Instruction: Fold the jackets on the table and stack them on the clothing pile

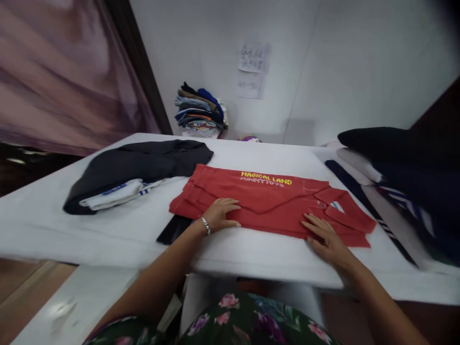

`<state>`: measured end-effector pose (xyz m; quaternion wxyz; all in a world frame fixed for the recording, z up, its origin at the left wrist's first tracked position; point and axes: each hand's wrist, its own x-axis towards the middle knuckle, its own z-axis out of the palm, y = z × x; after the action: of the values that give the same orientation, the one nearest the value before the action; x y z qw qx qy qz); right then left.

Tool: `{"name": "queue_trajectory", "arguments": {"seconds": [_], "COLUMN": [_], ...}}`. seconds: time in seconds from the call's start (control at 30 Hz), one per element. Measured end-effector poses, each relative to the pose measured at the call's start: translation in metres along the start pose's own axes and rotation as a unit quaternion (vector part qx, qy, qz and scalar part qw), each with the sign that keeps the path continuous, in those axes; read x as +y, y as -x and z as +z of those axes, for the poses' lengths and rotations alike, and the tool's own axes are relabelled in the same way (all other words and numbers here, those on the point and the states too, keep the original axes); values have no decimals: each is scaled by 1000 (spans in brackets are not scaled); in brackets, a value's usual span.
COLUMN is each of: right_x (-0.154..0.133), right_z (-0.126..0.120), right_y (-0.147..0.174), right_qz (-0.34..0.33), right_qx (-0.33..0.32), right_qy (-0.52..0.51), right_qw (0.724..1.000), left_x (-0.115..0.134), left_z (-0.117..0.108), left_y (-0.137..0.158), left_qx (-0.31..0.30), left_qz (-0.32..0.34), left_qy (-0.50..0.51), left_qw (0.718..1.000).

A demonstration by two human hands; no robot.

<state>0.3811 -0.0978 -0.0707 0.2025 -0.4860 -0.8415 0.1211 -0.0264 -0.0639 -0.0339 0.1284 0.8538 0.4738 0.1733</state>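
A red collared shirt (273, 201), folded lengthwise, lies flat across the white table with yellow "MAGICAL LAND" lettering along its far edge. Its collar and a white label are at the right end. My left hand (220, 214), a silver bracelet on its wrist, rests on the near edge left of the middle, fingers stretched out. Near the collar, my right hand (325, 237) lies on the shirt with fingers spread. Neither hand grips the cloth. Partly under the shirt's left end is a flat black item (172, 231) whose kind I cannot tell.
To the left lies a dark garment (143, 163) with a white, blue-striped piece (115, 195) beside it. Dark and pale clothes (413, 191) are piled at the right. A stack of folded clothes (201, 110) stands beyond the white table (269, 152), near a wall with paper notes (253, 57).
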Motion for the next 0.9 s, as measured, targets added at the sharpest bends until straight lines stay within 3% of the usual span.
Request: {"name": "queue_trajectory", "arguments": {"seconds": [0.13,0.37,0.57,0.63,0.73,0.83,0.9], "right_x": [3,10,18,20,22,22,22], "right_z": [15,22,28,29,29,30,31], "right_y": [-4,0,-1,-1,-2,-2,-2], "right_qz": [-10,-32,-46,-47,-50,-55,-55], "right_qx": [29,62,81,80,91,101,100], "right_qy": [34,55,54,46,32,23,23], "right_qw": [999,996,994,995,994,993,993], "left_x": [5,5,6,2,-9,-22,-29], "left_z": [2,5,2,-3,-14,-23,-26], "left_y": [2,3,7,11,19,28,32], "left_qx": [-2,58,43,46,65,107,130], "left_qz": [12,29,22,-7,-106,-228,-275], "left_qy": [-11,-2,-32,-53,-105,-143,-154], "left_qw": [1000,998,998,998,987,957,940]}}
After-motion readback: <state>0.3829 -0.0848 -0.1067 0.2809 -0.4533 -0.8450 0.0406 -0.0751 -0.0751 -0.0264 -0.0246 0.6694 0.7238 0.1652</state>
